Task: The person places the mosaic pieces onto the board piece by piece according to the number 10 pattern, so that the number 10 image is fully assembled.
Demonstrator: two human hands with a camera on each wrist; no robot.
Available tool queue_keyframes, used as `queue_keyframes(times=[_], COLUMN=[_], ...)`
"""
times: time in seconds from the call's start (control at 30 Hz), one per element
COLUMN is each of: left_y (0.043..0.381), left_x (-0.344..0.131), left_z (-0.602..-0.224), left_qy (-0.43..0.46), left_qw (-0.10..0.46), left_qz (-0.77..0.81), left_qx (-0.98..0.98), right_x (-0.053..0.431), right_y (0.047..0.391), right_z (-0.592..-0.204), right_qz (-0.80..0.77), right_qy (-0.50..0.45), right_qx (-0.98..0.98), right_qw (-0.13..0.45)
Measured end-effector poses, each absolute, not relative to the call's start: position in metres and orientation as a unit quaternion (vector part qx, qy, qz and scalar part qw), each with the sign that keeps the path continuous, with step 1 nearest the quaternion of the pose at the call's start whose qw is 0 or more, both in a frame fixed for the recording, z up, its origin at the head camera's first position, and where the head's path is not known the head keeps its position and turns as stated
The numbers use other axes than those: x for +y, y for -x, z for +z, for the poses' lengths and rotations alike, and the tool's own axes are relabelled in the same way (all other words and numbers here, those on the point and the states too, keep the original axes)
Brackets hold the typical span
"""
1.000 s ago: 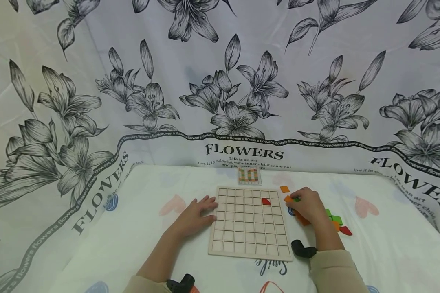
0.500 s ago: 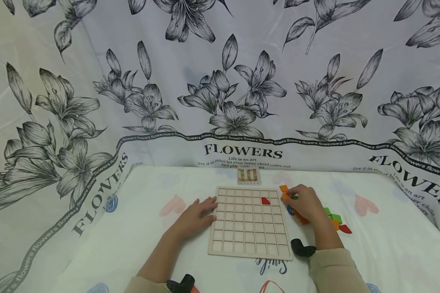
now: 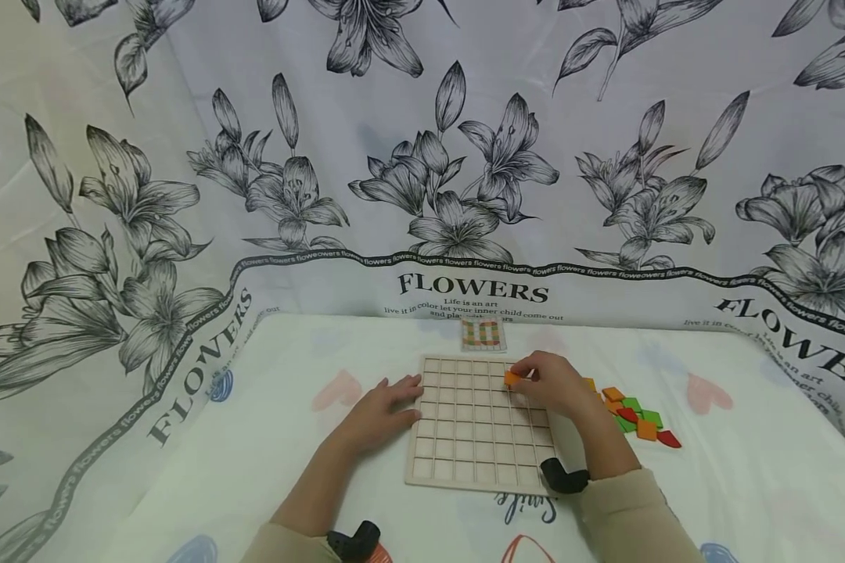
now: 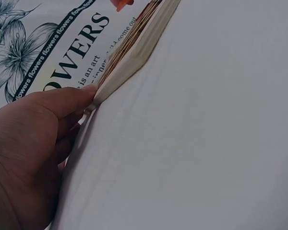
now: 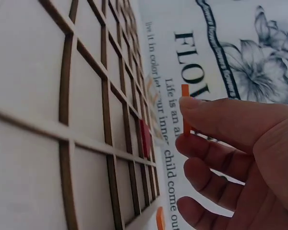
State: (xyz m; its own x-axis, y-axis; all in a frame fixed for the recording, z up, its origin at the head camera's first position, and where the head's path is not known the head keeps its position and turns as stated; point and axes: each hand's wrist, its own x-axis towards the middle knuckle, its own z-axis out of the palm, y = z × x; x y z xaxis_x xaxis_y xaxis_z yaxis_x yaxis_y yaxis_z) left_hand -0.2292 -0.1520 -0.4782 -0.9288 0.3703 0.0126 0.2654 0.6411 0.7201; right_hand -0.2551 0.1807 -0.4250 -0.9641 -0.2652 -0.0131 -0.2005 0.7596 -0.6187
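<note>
My right hand (image 3: 555, 385) pinches an orange tile (image 5: 186, 110) between thumb and forefinger, over the upper right of a wooden grid board (image 3: 465, 430). A speck of green shows between that hand's lower fingers in the right wrist view. One cell of the board holds a red tile (image 5: 144, 138), which the hand and orange tile hide in the head view. My left hand (image 3: 376, 418) lies at the board's left side, fingers relaxed, with the thumb (image 4: 79, 98) touching the board's edge (image 4: 134, 62).
Several loose orange, green and red tiles (image 3: 646, 430) lie right of the board, partly behind the right forearm. A small card with a coloured pattern (image 3: 483, 335) lies beyond the board. A curtain printed with flowers (image 3: 458, 227) hangs behind the white table cover (image 3: 303, 352).
My right hand has moved left from the loose tiles to above the board, carrying the orange tile. My left hand stays at the board's left edge.
</note>
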Motion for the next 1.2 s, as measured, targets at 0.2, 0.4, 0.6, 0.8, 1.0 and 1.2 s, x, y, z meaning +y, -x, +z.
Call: queue_keyframes(times=[0.2, 0.4, 0.6, 0.8, 1.0, 1.2], left_y=[0.232, 0.233, 0.232, 0.232, 0.230, 0.228], left_x=[-0.149, -0.148, -0.148, -0.148, -0.149, -0.150], left_z=[-0.478, -0.477, -0.476, -0.477, -0.479, -0.476], left_qy=[-0.178, -0.179, -0.175, -0.170, -0.168, -0.171], left_qw=[0.070, 0.068, 0.071, 0.069, 0.072, 0.065], left_qz=[0.382, 0.378, 0.382, 0.379, 0.382, 0.382], left_qx=[0.904, 0.906, 0.905, 0.907, 0.906, 0.906], right_x=[0.171, 0.162, 0.160, 0.159, 0.170, 0.210], right_y=[0.269, 0.275, 0.277, 0.278, 0.274, 0.260], right_z=[-0.427, -0.424, -0.426, -0.430, -0.427, -0.421], right_qz=[-0.290, -0.280, -0.272, -0.275, -0.287, -0.320], right_qy=[0.142, 0.138, 0.124, 0.113, 0.095, 0.057], right_qx=[0.942, 0.943, 0.946, 0.947, 0.948, 0.945], right_qw=[0.088, 0.116, 0.125, 0.123, 0.101, 0.039])
